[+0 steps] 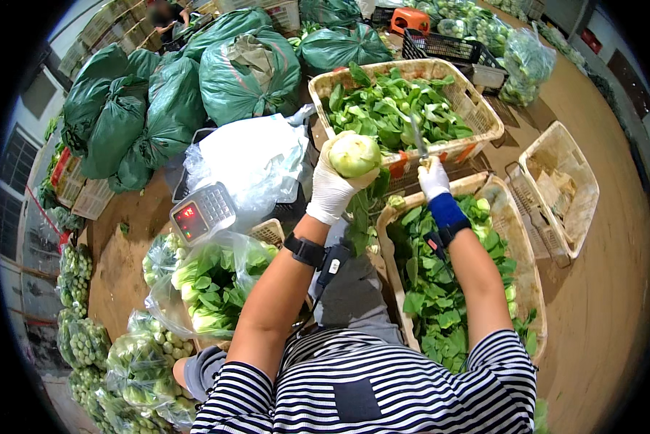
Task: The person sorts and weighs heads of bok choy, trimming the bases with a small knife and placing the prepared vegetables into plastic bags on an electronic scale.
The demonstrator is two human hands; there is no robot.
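My left hand (329,187), in a white glove, grips a head of bok choy (356,155) with its pale base turned up; its green leaves hang below. In my gloved right hand (433,178) is a knife (417,135), its blade pointing away from me over a near rim. Beyond the hands stands a cream plastic crate (490,127) holding loose bok choy leaves (395,108). Under my right forearm lies a second cream crate (536,320), full of leafy bok choy (433,304). An open clear plastic bag (168,304) of bok choy sits left of my left forearm.
A digital scale display (203,213) stands left beside a stack of clear plastic bags (249,157). Green sacks (249,70) crowd the back left. Another cream crate (588,190) is at right. Filled bags (140,363) line the left floor. A person (168,21) sits far back.
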